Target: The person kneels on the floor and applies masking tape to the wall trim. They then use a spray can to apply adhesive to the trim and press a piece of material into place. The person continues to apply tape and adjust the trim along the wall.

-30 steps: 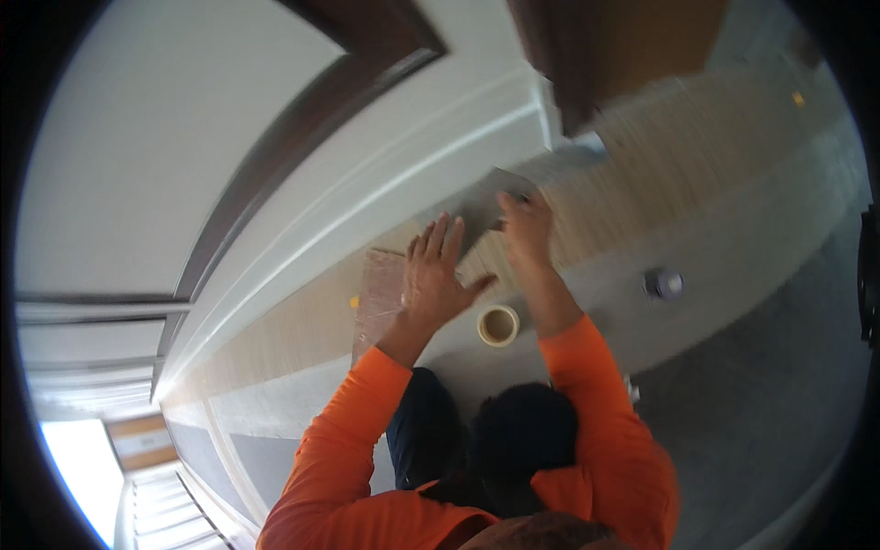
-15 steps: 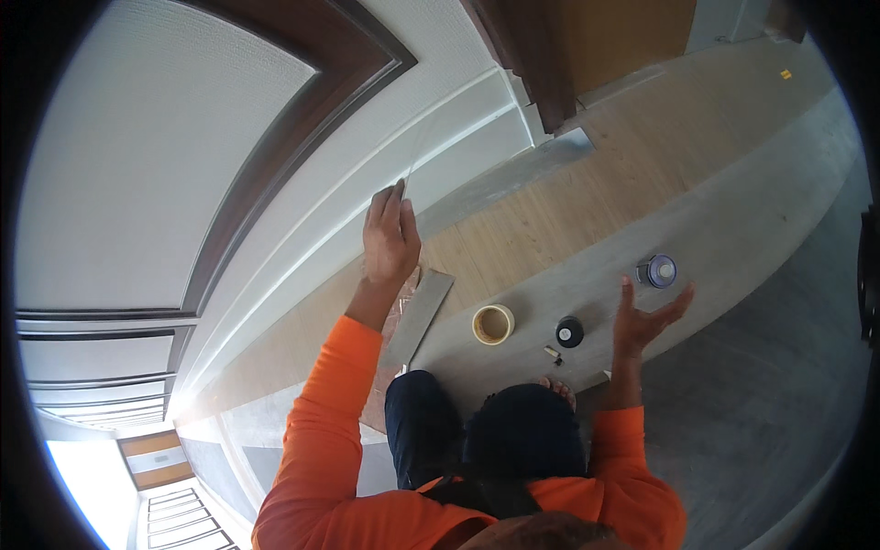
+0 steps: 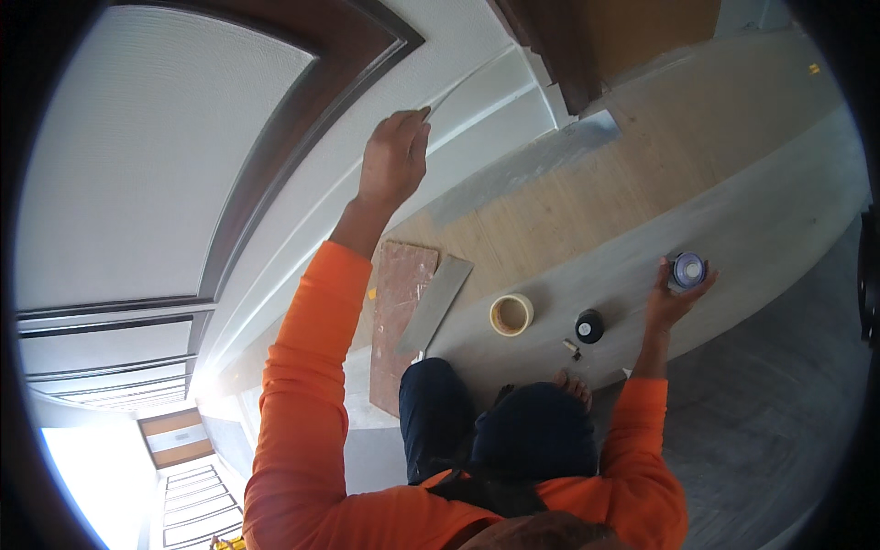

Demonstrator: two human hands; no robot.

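My left hand is raised against the white panelled wall, its fingers pinched on a thin pale flat piece that sticks out above the fingertips. Out at the right, my right hand reaches down to the floor and cups a small round tin with a blue-purple lid. Both arms wear orange sleeves. A roll of beige tape and a small black round cap lie on the grey floor strip between my hands, in front of my dark trouser legs.
A reddish-brown board and a grey strip lie by the wall's foot. Pale wooden flooring runs beyond, with a grey patch. A dark brown door frame stands at the top. Grey flooring is at the right.
My left hand has risen higher up the wall with the thin piece. My right hand has moved from hovering open to closing around the small tin.
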